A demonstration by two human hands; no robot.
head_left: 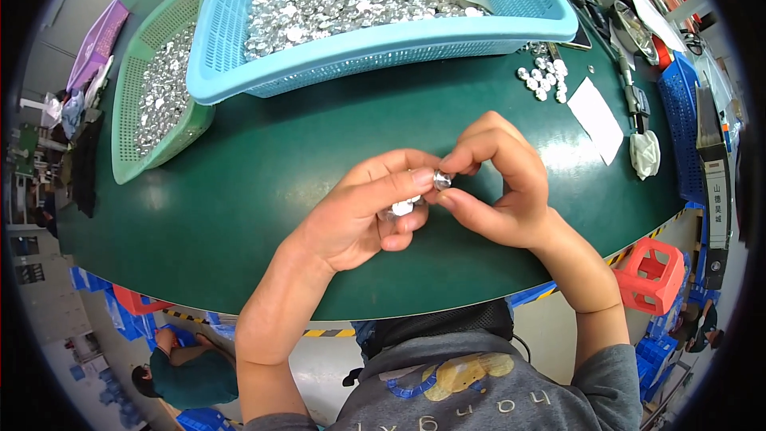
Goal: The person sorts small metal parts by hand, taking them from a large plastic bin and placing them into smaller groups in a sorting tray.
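Note:
Above the green table, my two hands meet at one small, shiny faceted crystal piece (442,180). My left hand (343,211) is closed, its thumb and index finger at the left side of that piece. More crystal pieces (404,207) sit in the curled fingers of the same hand; some are hidden. My right hand (511,183) has thumb and index finger bent around the right side of the piece, in a pinch. Beyond my hands stands a light blue plastic basket (383,41), filled with many similar crystal pieces (343,0).
A green basket (163,156) of similar pieces stands at the left. On the right lie a loose cluster of crystal pieces (544,80), a white paper (597,120), a crumpled white wad (645,154) and a blue basket (678,128). A red stool (650,275) stands beyond the table's edge.

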